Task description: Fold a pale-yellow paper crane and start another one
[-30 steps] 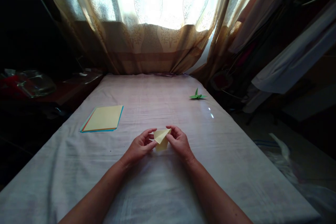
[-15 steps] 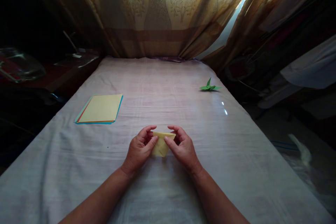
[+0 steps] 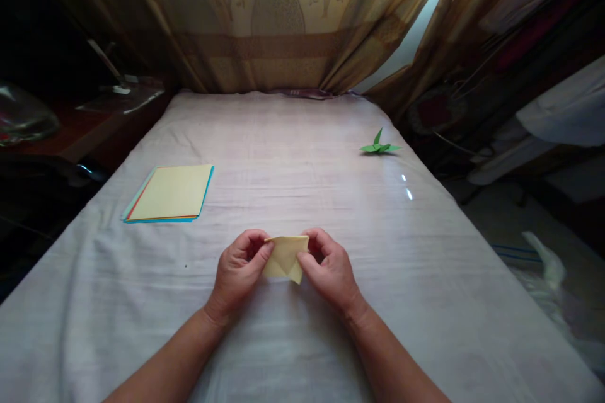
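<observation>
A small piece of folded yellow paper [image 3: 286, 256] is held between my two hands, just above the pale bedsheet. My left hand [image 3: 240, 267] pinches its left edge, thumb in front and fingers behind. On the other side my right hand [image 3: 332, 269] grips the right edge in the same way, its thumb pressed on the front. A flap of the paper hangs down to a point near my right thumb. The fingertips behind the paper are partly hidden.
To the left lies a stack of coloured paper sheets [image 3: 172, 192], a yellow one on top. A green folded paper crane [image 3: 379, 146] rests at the far right. Patterned curtains [image 3: 278, 19] hang beyond the far edge, and a dark red table [image 3: 89, 132] stands at left.
The paper looks wider and more opened out, its flap now hanging at the lower right. My left hand has moved a little left. The camera view has tilted slightly downward.
</observation>
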A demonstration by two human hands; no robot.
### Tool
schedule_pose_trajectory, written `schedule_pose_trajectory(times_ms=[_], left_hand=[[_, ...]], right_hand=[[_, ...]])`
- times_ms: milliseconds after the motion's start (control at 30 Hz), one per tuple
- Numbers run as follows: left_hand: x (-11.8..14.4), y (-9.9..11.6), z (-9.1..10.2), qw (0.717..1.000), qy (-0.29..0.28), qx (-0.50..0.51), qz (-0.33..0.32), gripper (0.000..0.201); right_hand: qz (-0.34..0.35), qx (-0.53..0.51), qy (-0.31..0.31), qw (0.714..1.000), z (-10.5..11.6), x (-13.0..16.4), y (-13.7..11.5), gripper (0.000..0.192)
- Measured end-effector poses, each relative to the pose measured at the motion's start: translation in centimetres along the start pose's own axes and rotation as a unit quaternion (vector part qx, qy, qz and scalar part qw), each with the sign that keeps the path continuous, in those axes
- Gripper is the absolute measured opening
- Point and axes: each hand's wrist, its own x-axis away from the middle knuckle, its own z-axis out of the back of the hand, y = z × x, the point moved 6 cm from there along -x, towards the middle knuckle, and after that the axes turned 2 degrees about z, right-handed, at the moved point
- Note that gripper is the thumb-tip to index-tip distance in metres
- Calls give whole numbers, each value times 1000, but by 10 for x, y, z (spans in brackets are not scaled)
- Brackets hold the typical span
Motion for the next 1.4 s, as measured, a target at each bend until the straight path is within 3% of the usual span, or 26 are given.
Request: schedule_pose_trajectory(times_ms=[133, 267, 400, 533, 733, 833, 1000, 1067, 1133, 1267, 1400], left_hand=[[-8, -4, 8, 999, 29, 23, 24, 38], [-12, -9, 10, 999, 13, 25, 40, 41], [-13, -9, 12, 999, -8, -38, 33, 45], [-15, -1, 9, 987, -52, -152, -25, 47], [-21, 8, 8, 955, -43, -261, -134, 42], [-21, 7, 4, 935, -38, -300, -186, 39], [-9, 16, -9, 870, -20, -399, -289, 35], [-2, 24, -12, 842, 2, -441, -312, 24], [4, 30, -16, 829, -13, -460, -319, 15], [13, 34, -26, 853, -112, -423, -286, 25], [22, 34, -29, 852, -122, -418, -292, 24]], right_hand=[[7, 4, -1, 1000, 3, 0, 2, 12], [22, 29, 4, 999, 4, 0, 0, 14], [46, 68, 38, 996, 11, -2, -1, 17], [64, 73, 24, 995, 9, -2, 1, 28], [74, 49, -40, 995, -5, 1, -5, 23], [58, 35, -37, 997, -8, 2, -3, 21], [45, 84, -7, 995, -7, 5, 3, 32], [46, 110, -4, 993, -6, 5, 3, 30], [40, 126, -1, 991, -5, 5, 3, 29], [21, 129, 4, 991, -1, 4, 3, 30], [-5, 134, -26, 991, 2, 4, 7, 33]])
